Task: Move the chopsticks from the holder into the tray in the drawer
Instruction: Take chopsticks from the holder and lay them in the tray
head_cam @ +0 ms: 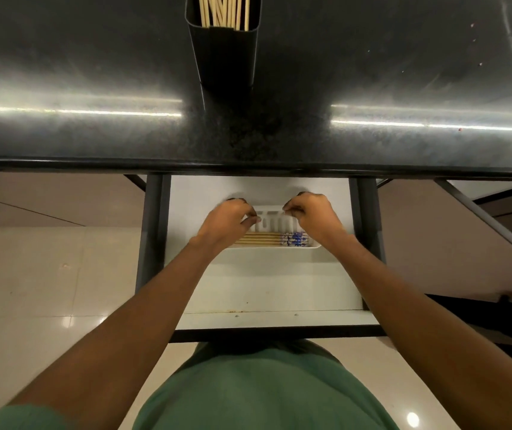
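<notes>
White tray [279, 251] partly hidden by left hand [226, 223].

Holder [224, 54] top and upper chopsticks [223, 10] cut off by frame edge; tray [274, 248] ends hidden under both hands; fingertip grip unclear.

Both hands reach into the open white drawer [267, 283]: the left hand [226, 220] and right hand [312, 217] curl over the white tray [274, 223], where chopsticks [274, 238] lie along its near edge. More chopsticks [223, 10] stand in the black holder [225, 57] on the countertop [93, 72].
</notes>
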